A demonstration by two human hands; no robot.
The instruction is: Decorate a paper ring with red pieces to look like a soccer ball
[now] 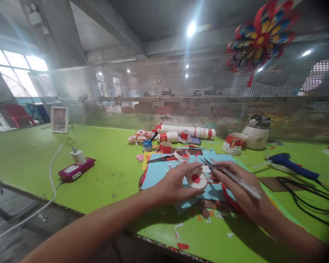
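Disc (196, 178), white with a red centre, sits over the blue paper (157, 175) on the green table (112, 160); take it as the middle of the clock. The left hand (171, 184) comes in from nine o'clock, thumb and fingers pinching the rim. The right hand (243, 171), at three o'clock, has its fingers closed round silver tweezers (237, 180), whose tips point to one o'clock of the disc.

At eleven o'clock lies a white ring (181, 155), with the jar (147, 146) further off at ten. A white tube (181, 129) with red bands lies at twelve. Towards two o'clock stand a cup (234, 144) and the kettle (256, 135); the mark on the cup's red band is too blurred to read. The glue gun (293, 166) is near three.

Well away at nine, a white charger (78, 157) is on a purple power strip (79, 171), and at ten stands a frame (59, 119), its print too small to make out. Scraps (183, 246) lie around six o'clock.
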